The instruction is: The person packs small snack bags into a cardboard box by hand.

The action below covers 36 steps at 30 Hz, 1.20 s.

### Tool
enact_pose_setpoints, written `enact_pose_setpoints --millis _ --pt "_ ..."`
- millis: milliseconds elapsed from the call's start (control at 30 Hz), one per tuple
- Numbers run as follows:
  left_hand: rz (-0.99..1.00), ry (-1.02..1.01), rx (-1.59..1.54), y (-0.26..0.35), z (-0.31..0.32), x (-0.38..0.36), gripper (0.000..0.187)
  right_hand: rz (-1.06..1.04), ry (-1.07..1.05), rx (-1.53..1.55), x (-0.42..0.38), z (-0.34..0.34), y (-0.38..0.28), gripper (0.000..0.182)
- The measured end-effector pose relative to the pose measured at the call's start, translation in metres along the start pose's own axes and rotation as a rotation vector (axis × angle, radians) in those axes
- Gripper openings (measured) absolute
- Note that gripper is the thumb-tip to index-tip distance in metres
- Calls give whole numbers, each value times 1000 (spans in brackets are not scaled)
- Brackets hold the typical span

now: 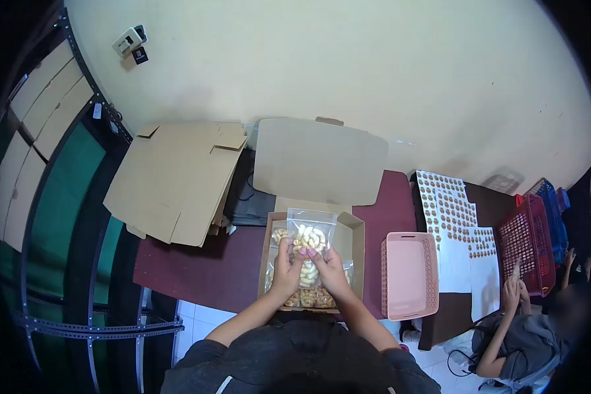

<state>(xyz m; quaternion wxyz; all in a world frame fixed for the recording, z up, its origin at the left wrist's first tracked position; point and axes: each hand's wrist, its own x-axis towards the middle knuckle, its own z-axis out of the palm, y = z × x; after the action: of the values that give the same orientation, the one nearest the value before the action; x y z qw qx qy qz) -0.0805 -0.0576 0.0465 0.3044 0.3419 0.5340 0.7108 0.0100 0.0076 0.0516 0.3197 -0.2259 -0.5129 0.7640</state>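
A: A pale wall fills the top of the frame, with a dark red tabletop across the middle; what's set out?

B: Flattened cardboard left of centre; an open carton near the centre, its lid raised toward the wall; a pink basket right of centre; printed sheets farther right.

A: And the hands?

B: The left hand and right hand share one clear bag of pale, curved pieces, over the carton's opening; the fingers pinch it from both sides, thumbs close together on its front; the fingers behind it are hidden.

A: What's below?

B: More bags inside the carton, some with browner pieces.

A: Which step is this, would you say?

B: Handling a single bag over the carton, I'd judge; whether it's being checked or settled, I can't tell; any move from here calls for a gentle, even pinch by both hands, since the pieces look breakable.
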Motion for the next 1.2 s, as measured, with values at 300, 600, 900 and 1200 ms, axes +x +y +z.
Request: enact_pose_setpoints --millis 300,600,900,1200 --pt "-17 -30 168 -4 -7 0 25 101 0 43 -2 -20 7 32" --pt "-110 -361 -42 13 -6 2 55 11 47 -99 -5 -12 -26 27" --pt "-126 -436 -58 19 -2 1 63 50 -19 -96 -11 -16 -42 36" --pt "-146 -513 -60 14 -1 2 63 116 26 -63 -21 -15 -50 38"
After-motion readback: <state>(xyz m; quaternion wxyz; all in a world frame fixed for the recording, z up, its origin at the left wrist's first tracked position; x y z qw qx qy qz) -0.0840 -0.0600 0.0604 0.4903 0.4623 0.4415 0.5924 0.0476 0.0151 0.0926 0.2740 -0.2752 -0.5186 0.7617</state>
